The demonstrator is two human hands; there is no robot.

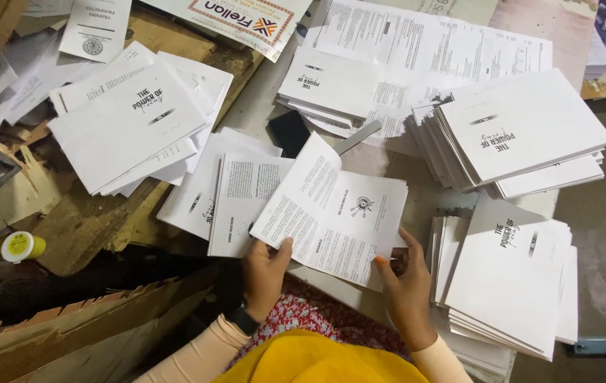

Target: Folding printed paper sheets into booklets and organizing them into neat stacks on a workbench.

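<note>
Both hands are gripping a white printed paper sheet (331, 216) lying mid-tabletop: the left hand (264, 273) is pinching its seven o'clock edge, the right hand (406, 287) clasping its five o'clock corner.

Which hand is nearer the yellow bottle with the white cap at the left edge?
Left. The left hand holds the open booklet on the side toward the yellow bottle; the right hand holds the booklet's far side, farther away.

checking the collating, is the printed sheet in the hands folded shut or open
Open: the printed sheet shows both inner pages, its crease raised, left hand and right hand at its lower edge.
</note>
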